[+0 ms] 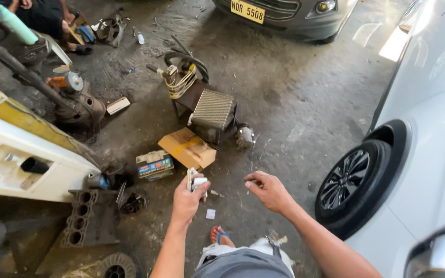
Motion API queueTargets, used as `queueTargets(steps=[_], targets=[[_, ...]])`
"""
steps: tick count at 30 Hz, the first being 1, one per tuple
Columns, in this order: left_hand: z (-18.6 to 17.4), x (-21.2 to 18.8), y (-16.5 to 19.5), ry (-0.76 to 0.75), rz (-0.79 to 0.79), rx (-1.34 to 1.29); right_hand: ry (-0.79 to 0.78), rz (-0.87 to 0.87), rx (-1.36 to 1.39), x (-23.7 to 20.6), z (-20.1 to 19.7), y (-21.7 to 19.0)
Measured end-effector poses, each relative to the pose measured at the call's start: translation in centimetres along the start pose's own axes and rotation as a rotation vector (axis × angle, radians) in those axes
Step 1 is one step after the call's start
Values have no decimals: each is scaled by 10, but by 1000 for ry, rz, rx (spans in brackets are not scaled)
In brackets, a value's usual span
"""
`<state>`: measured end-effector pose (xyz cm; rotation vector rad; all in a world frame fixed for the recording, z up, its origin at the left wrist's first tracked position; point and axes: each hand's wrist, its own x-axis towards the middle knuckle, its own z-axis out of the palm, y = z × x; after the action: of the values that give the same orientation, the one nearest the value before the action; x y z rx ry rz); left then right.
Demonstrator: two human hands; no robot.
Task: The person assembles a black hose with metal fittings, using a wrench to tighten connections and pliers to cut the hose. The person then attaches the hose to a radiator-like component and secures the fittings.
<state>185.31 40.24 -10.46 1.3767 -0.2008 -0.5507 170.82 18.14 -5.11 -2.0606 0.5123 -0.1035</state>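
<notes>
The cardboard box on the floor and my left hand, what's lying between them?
In the head view, nothing lies between the cardboard box and the left hand but bare stained concrete floor; the hand holds a small white object.

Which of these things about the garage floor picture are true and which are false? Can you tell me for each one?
1. The left hand holds a small white thing. True.
2. The right hand grips a big hammer. False: it holds no tool; its fingers are pinched together, and whether something tiny sits between them cannot be told.
3. A brown cardboard box lies on the floor beyond the hands. True.
4. The car wheel is on the person's left. False: it is on the right, under the white car.
5. An engine block with round holes lies at the lower left. True.
</notes>
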Motion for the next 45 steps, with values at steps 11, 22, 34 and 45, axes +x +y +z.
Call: queueTargets(steps=[11,22,34,45], targets=[[-19,246,79,30,17,80,-217,-12,126,340,31,42],[-132,431,-80,712,-383,69,-269,-88,-369,840,138,164],[-142,510,-227,959,-202,110,-266,74,-645,1112,220,170],[-141,527,-171,1000,-451,170,-167,-245,-888,1196,170,167]])
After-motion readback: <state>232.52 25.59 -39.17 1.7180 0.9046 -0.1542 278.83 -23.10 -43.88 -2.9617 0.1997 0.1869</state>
